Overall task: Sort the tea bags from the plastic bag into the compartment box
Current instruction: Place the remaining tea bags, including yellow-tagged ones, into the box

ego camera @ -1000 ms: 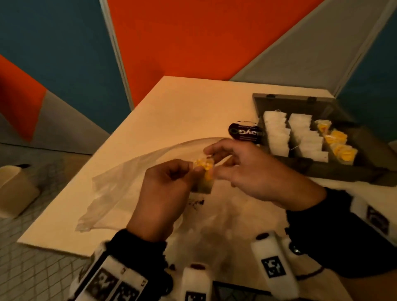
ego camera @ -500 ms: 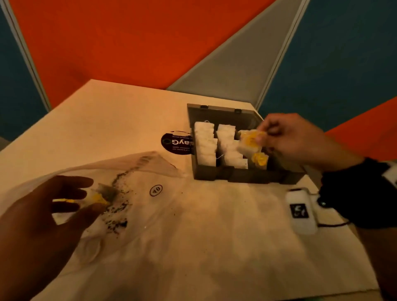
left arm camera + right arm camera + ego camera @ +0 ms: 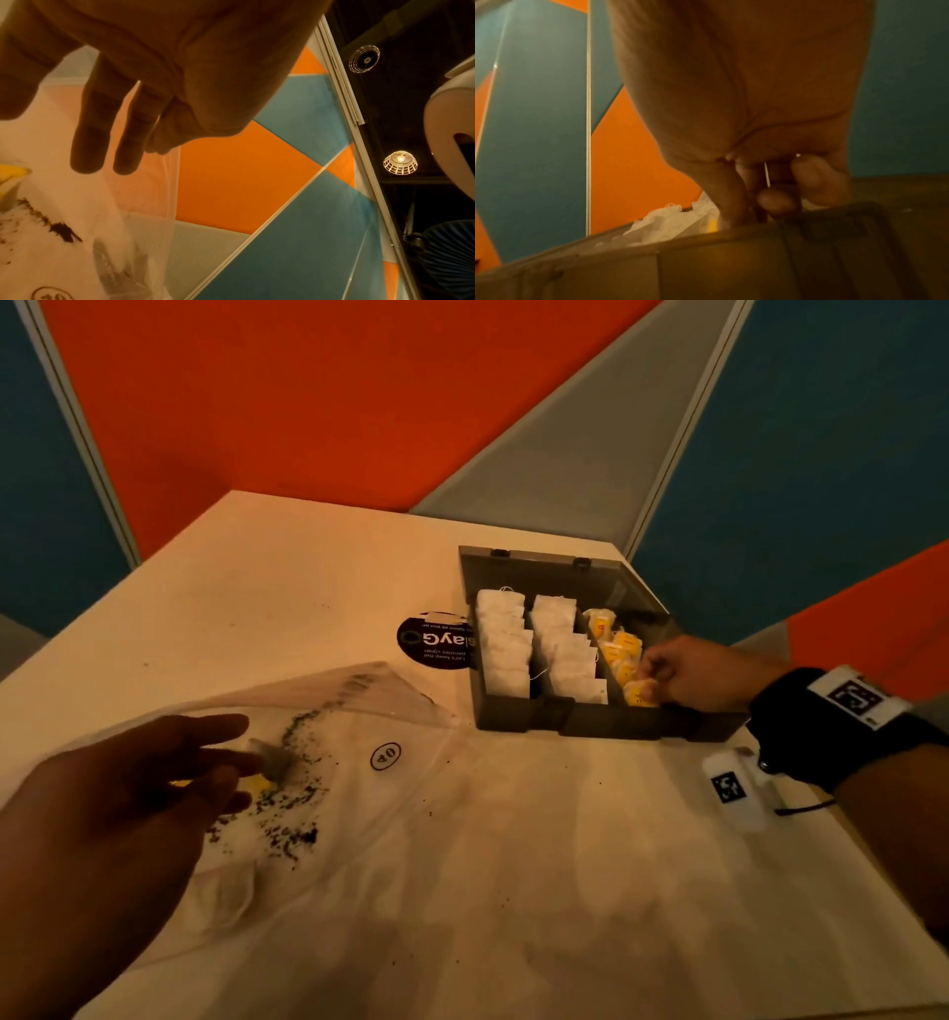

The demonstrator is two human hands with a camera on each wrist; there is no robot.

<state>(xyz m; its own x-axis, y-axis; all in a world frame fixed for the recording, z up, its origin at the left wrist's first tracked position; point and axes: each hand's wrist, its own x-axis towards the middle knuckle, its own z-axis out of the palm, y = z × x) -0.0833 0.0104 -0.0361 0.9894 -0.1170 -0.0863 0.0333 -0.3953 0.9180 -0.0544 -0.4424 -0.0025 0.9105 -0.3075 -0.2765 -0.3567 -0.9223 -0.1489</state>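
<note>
- Head view: since half a second ago, the right hand (image 3: 688, 677) has been lowered from above the compartment box (image 3: 580, 719) into its rightmost compartment, at the near end of the row of yellow tea bags (image 3: 619, 649). A yellow tea bag (image 3: 639, 694) is pinched in its curled grip just inside the box's near wall.
- Head view: the two left compartments are filled with white tea bags (image 3: 506, 642), standing upright in rows. The box sits open on the desk (image 3: 565, 865), with a black round sticker (image 3: 436, 642) just beside its left wall.
- Head view: the left hand (image 3: 118, 809) is seen much where it was earlier, hovering over the plastic bag (image 3: 359, 762) with fingers spread and nothing held. A torn tea bag (image 3: 262, 775) with a yellow tag lies in the plastic bag just beyond the fingertips, among loose tea grains (image 3: 287, 819).
- Left wrist view: the left hand's fingers (image 3: 90, 142) are shown straight and apart above the plastic bag; a yellow corner of the torn tea bag and a trail of grains are seen at the left edge.
- Right wrist view: the right hand's thumb and fingers (image 3: 731, 199) are curled downward over the box rim, a strip of yellow showing at the thumb tip, white tea bags behind it.
</note>
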